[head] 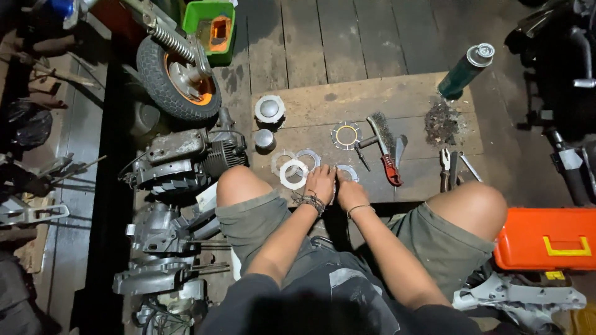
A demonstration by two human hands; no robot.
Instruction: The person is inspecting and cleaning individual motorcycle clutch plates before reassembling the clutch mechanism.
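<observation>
Seated with my knees apart before a low wooden board (397,93), I have my left hand (321,182) and my right hand (349,191) pressed together at its near edge, both closed around a flat silvery metal ring (349,172) of which only the far arc shows. Just left of my left hand lies a pale flat ring (293,173) overlapping two greyer ones, and farther up sit a yellow-marked ring disc (346,135), a wire brush with a red handle (385,149) and a round domed metal cap (269,109). A green spray can (465,71) stands at the board's far right corner, an orange toolbox (546,239) sits beside my right knee, and an engine block (180,158) lies left of my left knee.
</observation>
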